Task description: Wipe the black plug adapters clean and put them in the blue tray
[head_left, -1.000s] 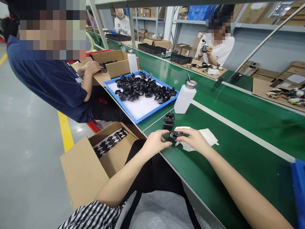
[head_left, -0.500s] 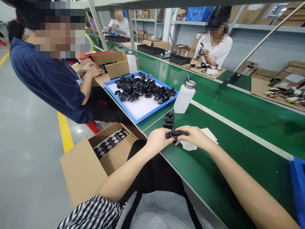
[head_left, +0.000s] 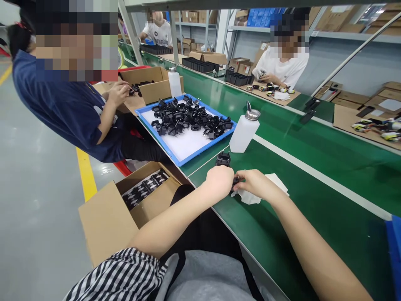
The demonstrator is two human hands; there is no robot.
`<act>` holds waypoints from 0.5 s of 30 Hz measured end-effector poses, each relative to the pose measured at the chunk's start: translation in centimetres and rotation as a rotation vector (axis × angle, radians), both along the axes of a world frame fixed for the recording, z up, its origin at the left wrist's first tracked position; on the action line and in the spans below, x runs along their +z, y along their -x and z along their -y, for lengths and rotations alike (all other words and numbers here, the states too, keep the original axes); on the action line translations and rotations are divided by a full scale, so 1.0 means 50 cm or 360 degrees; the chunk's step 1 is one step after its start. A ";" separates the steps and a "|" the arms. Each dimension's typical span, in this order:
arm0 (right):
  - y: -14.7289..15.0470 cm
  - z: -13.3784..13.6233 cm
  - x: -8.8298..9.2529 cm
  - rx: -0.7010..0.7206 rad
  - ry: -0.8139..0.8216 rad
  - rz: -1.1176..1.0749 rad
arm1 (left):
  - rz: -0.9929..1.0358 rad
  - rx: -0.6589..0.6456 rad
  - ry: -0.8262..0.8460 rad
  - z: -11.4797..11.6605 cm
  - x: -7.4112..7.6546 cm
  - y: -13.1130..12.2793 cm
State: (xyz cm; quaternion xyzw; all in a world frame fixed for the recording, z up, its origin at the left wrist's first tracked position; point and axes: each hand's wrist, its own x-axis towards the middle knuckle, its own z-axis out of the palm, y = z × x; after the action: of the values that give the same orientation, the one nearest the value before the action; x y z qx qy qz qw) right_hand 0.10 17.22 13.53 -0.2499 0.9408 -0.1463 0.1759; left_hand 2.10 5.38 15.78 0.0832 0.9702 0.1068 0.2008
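Observation:
Between my two hands, over the green bench, is a small black plug adapter [head_left: 235,183], mostly covered by fingers. My right hand [head_left: 253,184] pinches it from the right with thumb and fingertips. My left hand [head_left: 220,182] is curled against its left side, back of the hand up, with its fingertips out of sight. Just beyond the left hand a second black plug [head_left: 223,158] stands with its pins up. Under and beside my right hand lies a crumpled white cloth [head_left: 275,184].
A white pump bottle [head_left: 244,133] stands beyond my hands. To its left, a blue-rimmed tray [head_left: 180,162] holds many black plugs. An open carton [head_left: 108,221] sits below the bench edge at left. Co-workers sit at left and across the bench; a blue bin [head_left: 394,240] is at right.
My left hand has turned over the plug adapter, so its back now covers the fingers and part of the standing plug. My right hand keeps its pinch, shifted slightly right.

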 end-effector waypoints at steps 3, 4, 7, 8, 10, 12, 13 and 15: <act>-0.003 -0.004 -0.012 -0.0039 0.0111 -0.0002 | -0.0126 0.0014 -0.0062 0.014 -0.025 -0.016; -0.004 -0.004 -0.019 -0.0071 0.0157 -0.0039 | -0.0188 0.0039 -0.0115 0.021 -0.038 -0.023; -0.012 0.002 -0.047 -0.0260 0.0358 -0.0163 | -0.0315 0.0179 -0.0362 0.050 -0.087 -0.042; -0.014 0.004 -0.056 -0.0335 0.0432 -0.0172 | -0.0356 0.0253 -0.0434 0.061 -0.103 -0.044; -0.017 0.008 -0.072 -0.0442 0.0534 -0.0112 | -0.0467 0.0398 -0.0519 0.082 -0.128 -0.041; -0.016 0.007 -0.083 -0.0491 0.0548 -0.0064 | -0.0585 0.0426 -0.0605 0.098 -0.143 -0.024; -0.013 0.005 -0.087 -0.0488 0.0540 -0.0065 | -0.0602 0.0369 -0.0668 0.104 -0.148 -0.012; 0.000 0.001 -0.093 -0.0426 0.0515 -0.0109 | -0.0558 0.0178 -0.0799 0.109 -0.155 0.018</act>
State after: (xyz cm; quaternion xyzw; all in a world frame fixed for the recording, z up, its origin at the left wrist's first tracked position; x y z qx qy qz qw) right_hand 0.08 17.19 8.86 -0.1526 0.9353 -0.3089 0.0804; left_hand 1.18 -0.09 8.01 0.0939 0.9364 0.3381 -0.0027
